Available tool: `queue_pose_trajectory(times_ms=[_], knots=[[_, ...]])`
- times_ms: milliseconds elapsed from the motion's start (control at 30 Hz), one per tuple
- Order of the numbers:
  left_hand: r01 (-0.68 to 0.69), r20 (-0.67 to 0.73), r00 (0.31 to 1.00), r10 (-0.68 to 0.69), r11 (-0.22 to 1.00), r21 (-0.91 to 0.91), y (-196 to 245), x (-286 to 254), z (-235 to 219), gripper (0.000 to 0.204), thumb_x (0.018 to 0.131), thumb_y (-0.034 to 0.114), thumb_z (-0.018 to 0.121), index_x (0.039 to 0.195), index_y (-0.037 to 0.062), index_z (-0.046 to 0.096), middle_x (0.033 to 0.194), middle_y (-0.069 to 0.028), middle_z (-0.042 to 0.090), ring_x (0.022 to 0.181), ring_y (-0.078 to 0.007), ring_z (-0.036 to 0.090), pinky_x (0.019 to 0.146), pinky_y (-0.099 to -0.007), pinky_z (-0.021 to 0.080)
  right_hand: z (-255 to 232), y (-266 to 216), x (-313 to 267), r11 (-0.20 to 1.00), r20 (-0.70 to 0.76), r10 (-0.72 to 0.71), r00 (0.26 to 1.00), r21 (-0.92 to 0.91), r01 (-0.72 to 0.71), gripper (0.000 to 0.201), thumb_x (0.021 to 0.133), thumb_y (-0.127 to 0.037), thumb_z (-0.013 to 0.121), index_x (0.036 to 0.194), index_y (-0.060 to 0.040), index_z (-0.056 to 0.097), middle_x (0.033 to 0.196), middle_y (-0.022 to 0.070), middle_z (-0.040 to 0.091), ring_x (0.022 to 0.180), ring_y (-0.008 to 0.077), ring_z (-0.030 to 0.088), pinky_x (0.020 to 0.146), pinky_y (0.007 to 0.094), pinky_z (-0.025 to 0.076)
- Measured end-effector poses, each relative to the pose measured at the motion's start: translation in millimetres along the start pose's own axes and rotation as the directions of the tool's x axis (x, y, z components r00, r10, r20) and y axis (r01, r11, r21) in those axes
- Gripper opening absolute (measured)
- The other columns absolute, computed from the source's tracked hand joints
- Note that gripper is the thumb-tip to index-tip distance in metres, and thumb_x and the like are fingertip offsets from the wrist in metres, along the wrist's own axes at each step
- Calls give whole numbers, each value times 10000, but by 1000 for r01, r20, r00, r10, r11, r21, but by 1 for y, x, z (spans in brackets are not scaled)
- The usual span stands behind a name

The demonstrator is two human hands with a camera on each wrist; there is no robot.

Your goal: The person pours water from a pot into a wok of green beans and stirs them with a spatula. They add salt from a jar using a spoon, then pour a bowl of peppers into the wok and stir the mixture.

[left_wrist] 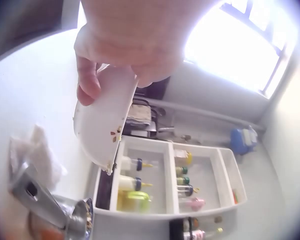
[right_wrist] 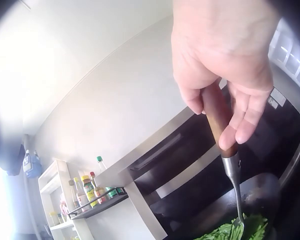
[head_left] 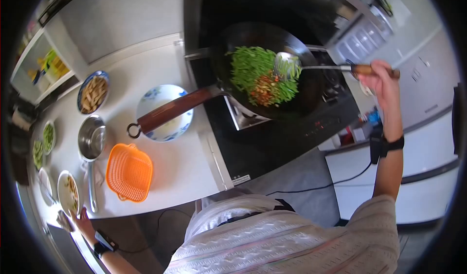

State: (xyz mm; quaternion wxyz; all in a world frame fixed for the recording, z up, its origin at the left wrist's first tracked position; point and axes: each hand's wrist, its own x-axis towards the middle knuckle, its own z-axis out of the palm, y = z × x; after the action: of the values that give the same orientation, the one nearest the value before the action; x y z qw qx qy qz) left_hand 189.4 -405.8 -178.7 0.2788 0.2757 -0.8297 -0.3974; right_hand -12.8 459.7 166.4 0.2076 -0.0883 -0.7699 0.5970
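Observation:
My left hand (head_left: 84, 225) grips the rim of a white bowl (head_left: 64, 192) at the counter's front left. Reddish bits cling to its inside, and in the left wrist view the bowl (left_wrist: 102, 117) tilts with its thumb side toward me. On the right, my right hand (head_left: 383, 82) holds the wooden handle (head_left: 364, 69) of a metal ladle (head_left: 284, 62). The ladle's head rests among sliced green vegetables (head_left: 253, 64) in a dark wok (head_left: 311, 84). A pile of chopped red and tan seasoning (head_left: 267, 91) lies on top of the greens.
The wok's long wooden handle (head_left: 175, 109) reaches over a blue-patterned plate (head_left: 146, 103). Nearby stand an orange basket (head_left: 129, 172), a steel saucepan (head_left: 91, 137), a bowl of pale brown slices (head_left: 94, 94) and small dishes of greens (head_left: 48, 137). A cable (head_left: 321, 186) hangs from my right wrist.

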Motion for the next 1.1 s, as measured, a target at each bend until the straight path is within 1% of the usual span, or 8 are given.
queue_pose_trajectory(times_ms=[100, 233, 367, 433, 500, 600, 733, 1100], knots=[[-113, 4, 992, 124, 888, 445, -14, 6, 6, 596, 833, -40, 519, 1355, 1, 237, 1207, -176, 432, 865, -213, 587, 792, -301, 495, -4, -43, 24, 987, 31, -11, 999, -158, 16, 225, 806, -156, 583, 965, -6, 530, 833, 145, 621, 619, 212, 648, 503, 243, 515], [323, 112, 945, -307, 823, -468, 25, 8, 12, 581, 865, -19, 462, 1385, 100, 233, 1047, -132, 527, 876, -203, 561, 798, -268, 483, -8, -74, 52, 889, 55, 63, 997, -456, -31, 267, 783, -236, 604, 937, -25, 550, 816, 122, 623, 582, 189, 642, 465, 232, 510], [-28, 200, 979, 36, 999, -40, -8, 18, 10, 533, 891, 100, 487, 1371, 77, 257, 1038, -140, 520, 862, -187, 557, 793, -255, 482, 7, -18, 64, 941, 80, 281, 956, -219, -258, 244, 788, -259, 593, 921, -58, 556, 785, 117, 621, 560, 184, 628, 487, 260, 516], [580, 148, 787, -600, 634, -512, 53, 19, 17, 517, 896, 252, 509, 1332, 45, 322, 1023, -146, 522, 822, -180, 565, 762, -239, 490, 17, 5, 56, 957, 98, 289, 952, -54, -285, 241, 791, -253, 590, 928, -58, 557, 785, 119, 619, 568, 190, 630, 499, 275, 519], [712, -8, 682, -732, 665, -226, -18, 54, -19, 558, 834, 404, 576, 1226, 27, 452, 911, -129, 554, 669, -147, 551, 514, -232, 450, 20, 14, 46, 979, 8, 194, 981, 64, -194, 254, 773, -226, 608, 901, -11, 562, 790, 155, 632, 574, 203, 643, 477, 278, 529], [346, -403, 864, -301, 937, 44, 89, 34, -4, 487, 819, 380, 581, 1200, 89, 504, 826, -61, 537, 592, -101, 463, 485, -217, 365, 2, -11, 46, 995, 61, 78, 995, -62, -74, 232, 774, -201, 599, 888, -3, 558, 769, 133, 624, 581, 200, 645, 485, 264, 527], [24, 41, 999, -15, 970, -241, 248, 4, 72, 447, 833, 326, 574, 1198, 74, 522, 790, -6, 541, 640, -58, 463, 559, -172, 335, -6, -32, 55, 958, 123, -17, 992, -283, 52, 221, 769, -197, 595, 890, -16, 558, 763, 117, 620, 580, 192, 644, 496, 247, 523], [-19, 654, 673, 344, 893, -450, 410, -49, 232, 465, 760, 127, 683, 1168, -15, 510, 985, -93, 588, 721, -83, 539, 613, -207, 439, 16, 10, 1, 978, 144, -129, 981, 182, 102, 169, 816, -114, 530, 914, 24, 521, 799, 184, 613, 589, 269, 643, 522, 306, 544]])
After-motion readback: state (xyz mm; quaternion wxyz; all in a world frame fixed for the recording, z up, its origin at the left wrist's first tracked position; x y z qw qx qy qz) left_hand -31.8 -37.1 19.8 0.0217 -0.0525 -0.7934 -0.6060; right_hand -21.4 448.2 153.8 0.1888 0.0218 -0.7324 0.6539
